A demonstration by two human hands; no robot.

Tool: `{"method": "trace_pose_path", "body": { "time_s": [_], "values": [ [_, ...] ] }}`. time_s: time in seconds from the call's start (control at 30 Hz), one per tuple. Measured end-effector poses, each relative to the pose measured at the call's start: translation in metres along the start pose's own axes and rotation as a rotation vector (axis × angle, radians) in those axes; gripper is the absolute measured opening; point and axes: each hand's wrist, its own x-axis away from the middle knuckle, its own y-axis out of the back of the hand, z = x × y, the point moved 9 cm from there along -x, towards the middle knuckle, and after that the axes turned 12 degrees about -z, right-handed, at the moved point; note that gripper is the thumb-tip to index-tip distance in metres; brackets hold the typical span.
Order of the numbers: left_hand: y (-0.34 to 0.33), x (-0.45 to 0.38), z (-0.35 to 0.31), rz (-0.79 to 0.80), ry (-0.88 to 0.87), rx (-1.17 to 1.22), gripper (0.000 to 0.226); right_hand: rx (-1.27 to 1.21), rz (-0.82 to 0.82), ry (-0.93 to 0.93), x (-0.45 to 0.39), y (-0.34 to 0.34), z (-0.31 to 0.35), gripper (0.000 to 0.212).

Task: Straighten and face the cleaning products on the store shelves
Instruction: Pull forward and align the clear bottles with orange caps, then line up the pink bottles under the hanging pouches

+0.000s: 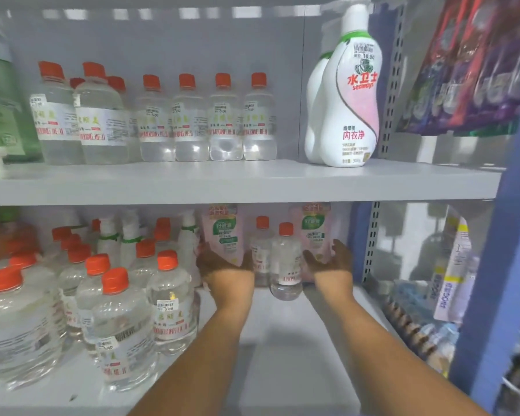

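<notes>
Both my arms reach deep into the lower shelf [282, 340]. My left hand [222, 265] is open, fingers spread, in front of a pink refill pouch [222, 232]. Also open, my right hand [327, 259] has its palm turned inward before a second pink pouch [312, 226]. Between the hands stand two small clear bottles with orange caps [285, 262], the nearer one slightly forward. Neither hand grips anything. On the upper shelf [252, 181] stand a row of clear orange-capped bottles [189, 121] and two white pump bottles [345, 100].
Several larger clear orange-capped bottles [123, 325] crowd the lower shelf's left half, with white pump bottles [129, 235] behind them. A blue upright [493, 265] bounds the shelf on the right. Hanging packets [475, 61] and bagged goods [451, 265] fill the neighbouring bay.
</notes>
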Motion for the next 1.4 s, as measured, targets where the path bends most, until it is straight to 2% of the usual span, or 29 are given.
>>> {"method": "trace_pose_path", "body": {
  "time_s": [0.1, 0.23, 0.4, 0.57, 0.63, 0.7, 0.8, 0.87, 0.9, 0.93, 1.0, 1.07, 1.13, 1.27, 1.33, 1.4],
  "values": [
    [-0.014, -0.005, 0.008, -0.065, -0.028, -0.045, 0.106, 0.069, -0.005, 0.079, -0.016, -0.011, 0.003, 0.047],
    [-0.025, -0.019, 0.009, -0.083, -0.059, -0.103, 0.11, 0.111, 0.073, 0.052, -0.029, -0.028, -0.002, 0.055],
    [-0.031, -0.038, 0.018, -0.128, -0.093, -0.136, 0.111, 0.054, 0.089, 0.08, -0.038, -0.037, -0.011, 0.038],
    [-0.028, -0.045, 0.017, -0.132, -0.086, -0.193, 0.109, 0.126, 0.102, 0.086, -0.044, -0.035, -0.014, 0.051],
    [-0.02, -0.037, 0.02, -0.105, -0.032, -0.156, 0.095, 0.187, 0.026, 0.055, -0.043, -0.018, -0.017, 0.061],
    [-0.013, -0.026, 0.022, -0.053, -0.018, -0.137, 0.063, 0.293, -0.062, 0.011, -0.041, 0.006, -0.02, 0.068],
    [-0.002, -0.017, 0.012, -0.033, -0.051, -0.104, 0.048, 0.346, -0.099, 0.018, -0.03, 0.034, -0.013, 0.066],
    [0.003, -0.01, 0.001, -0.001, -0.066, -0.144, 0.081, 0.3, -0.101, 0.023, -0.017, 0.054, -0.005, 0.061],
    [0.005, -0.006, 0.001, 0.024, -0.065, -0.198, 0.1, 0.252, -0.08, -0.005, -0.008, 0.063, -0.005, 0.057],
    [0.007, -0.002, 0.003, 0.041, -0.035, -0.206, 0.109, 0.21, -0.049, -0.039, 0.001, 0.071, -0.006, 0.052],
    [0.011, 0.011, 0.006, 0.103, 0.028, -0.151, 0.102, 0.172, -0.002, -0.058, 0.018, 0.089, -0.002, 0.04],
    [0.022, 0.025, 0.001, 0.114, -0.014, -0.139, 0.092, 0.182, 0.033, 0.011, 0.036, 0.104, 0.009, 0.037],
    [0.039, 0.044, -0.006, 0.103, -0.075, -0.11, 0.1, 0.184, 0.101, 0.058, 0.057, 0.115, 0.015, 0.037],
    [0.061, 0.07, -0.015, 0.167, -0.137, -0.061, 0.117, -0.014, 0.299, 0.013, 0.085, 0.122, 0.019, 0.04],
    [0.064, 0.075, -0.021, 0.305, -0.165, -0.01, 0.096, -0.218, 0.454, -0.082, 0.096, 0.116, 0.018, 0.046],
    [0.066, 0.078, -0.023, 0.491, -0.102, 0.088, 0.071, -0.393, 0.572, -0.177, 0.103, 0.11, 0.016, 0.048]
  ]
}}
